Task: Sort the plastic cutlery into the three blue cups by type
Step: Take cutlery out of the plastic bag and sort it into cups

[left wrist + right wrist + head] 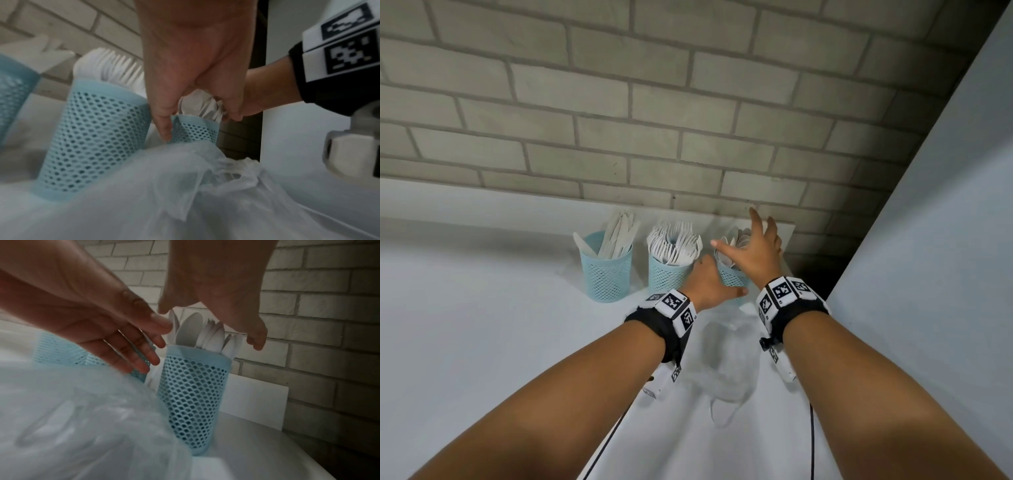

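Three blue mesh cups stand in a row by the brick wall. The left cup (pixel 606 274) holds white knives, the middle cup (pixel 669 277) forks (pixel 676 243), and the right cup (pixel 734 279) spoons (pixel 205 334). My left hand (pixel 714 279) is low between the fork cup (pixel 92 138) and the spoon cup (pixel 193 402). Its fingers (pixel 141 360) are straight, one fingertip (pixel 164 131) lies against the spoon cup's side, and it holds nothing. My right hand (pixel 751 240) hovers just over the spoons with fingers spread, empty.
A crumpled clear plastic bag (pixel 729 363) lies on the white table (pixel 482 342) just in front of the cups, under my wrists. A grey panel (pixel 928 257) rises close on the right, with a dark gap beside the table's right edge.
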Tool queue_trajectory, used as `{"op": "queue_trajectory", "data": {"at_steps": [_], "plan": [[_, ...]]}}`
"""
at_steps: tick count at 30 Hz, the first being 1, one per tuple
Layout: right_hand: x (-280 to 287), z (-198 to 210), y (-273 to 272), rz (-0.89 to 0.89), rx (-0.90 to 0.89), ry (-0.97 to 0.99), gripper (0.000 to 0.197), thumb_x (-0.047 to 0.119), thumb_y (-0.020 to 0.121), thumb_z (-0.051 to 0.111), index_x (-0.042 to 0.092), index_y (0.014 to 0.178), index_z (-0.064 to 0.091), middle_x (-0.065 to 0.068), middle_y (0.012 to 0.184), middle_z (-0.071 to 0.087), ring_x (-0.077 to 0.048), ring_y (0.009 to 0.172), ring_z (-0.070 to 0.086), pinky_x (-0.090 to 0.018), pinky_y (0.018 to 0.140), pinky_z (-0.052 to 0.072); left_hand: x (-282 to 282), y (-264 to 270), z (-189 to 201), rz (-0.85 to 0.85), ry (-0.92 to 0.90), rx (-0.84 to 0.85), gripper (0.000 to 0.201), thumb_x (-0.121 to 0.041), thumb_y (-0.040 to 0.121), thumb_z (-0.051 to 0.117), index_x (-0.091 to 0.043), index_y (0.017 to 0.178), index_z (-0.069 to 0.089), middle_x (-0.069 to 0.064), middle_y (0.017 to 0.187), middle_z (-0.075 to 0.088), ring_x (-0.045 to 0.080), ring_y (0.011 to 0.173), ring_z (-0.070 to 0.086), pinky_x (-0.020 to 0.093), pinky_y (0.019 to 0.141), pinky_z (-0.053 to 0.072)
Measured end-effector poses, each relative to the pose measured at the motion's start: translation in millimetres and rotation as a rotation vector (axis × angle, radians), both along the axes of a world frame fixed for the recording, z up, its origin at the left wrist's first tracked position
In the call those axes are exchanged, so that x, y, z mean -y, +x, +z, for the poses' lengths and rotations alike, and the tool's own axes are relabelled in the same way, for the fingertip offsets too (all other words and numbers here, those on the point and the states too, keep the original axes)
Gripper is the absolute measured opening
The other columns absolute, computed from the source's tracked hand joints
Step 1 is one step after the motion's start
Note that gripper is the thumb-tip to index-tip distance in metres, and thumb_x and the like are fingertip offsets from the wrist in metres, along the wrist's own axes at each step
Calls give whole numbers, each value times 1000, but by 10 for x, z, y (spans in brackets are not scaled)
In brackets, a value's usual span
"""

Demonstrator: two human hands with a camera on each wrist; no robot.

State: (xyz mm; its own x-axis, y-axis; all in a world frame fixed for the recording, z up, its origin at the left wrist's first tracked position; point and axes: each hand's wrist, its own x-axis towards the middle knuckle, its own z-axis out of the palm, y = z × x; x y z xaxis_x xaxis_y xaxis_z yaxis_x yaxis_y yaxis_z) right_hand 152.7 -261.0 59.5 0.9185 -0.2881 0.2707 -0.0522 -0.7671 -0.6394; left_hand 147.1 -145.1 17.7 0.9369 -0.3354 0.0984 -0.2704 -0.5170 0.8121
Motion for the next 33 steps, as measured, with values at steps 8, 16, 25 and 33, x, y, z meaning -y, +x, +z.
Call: {"op": "queue_trajectory", "data": {"at_steps": [8,16,25,33], "plan": [[123,-34,195,159,-93,-177,83,56,75,66,29,145,31,-9,149,33,-32,135,30,-42,107,31,200,157,-95,2,-193,-110,81,-24,69,82,-15,131,30,-5,114,42,7,106,40,22,92,36],[68,-128,249,172,91,-215,53,49,75,69,25,120,53,-6,116,55,-26,105,53,-31,86,44,349,444,-43,-28,-229,-51,54,-3,72,71,-10,122,50,9,115,61,22,108,59,43,98,48],[60,-191,340,99,184,-280,35,35,79,64,20,111,64,-7,107,63,-28,98,59,-29,76,46,315,471,-215,55,-404,-176,99,-14,49,89,-14,132,35,3,121,57,18,110,57,39,99,47],[-83,-136,344,135,177,-368,27,25,83,59,15,107,66,-10,103,64,-31,94,58,-31,71,46,304,518,-266,42,-327,-143,88,-14,59,85,-10,133,37,8,124,56,21,114,55,39,101,45]]}}
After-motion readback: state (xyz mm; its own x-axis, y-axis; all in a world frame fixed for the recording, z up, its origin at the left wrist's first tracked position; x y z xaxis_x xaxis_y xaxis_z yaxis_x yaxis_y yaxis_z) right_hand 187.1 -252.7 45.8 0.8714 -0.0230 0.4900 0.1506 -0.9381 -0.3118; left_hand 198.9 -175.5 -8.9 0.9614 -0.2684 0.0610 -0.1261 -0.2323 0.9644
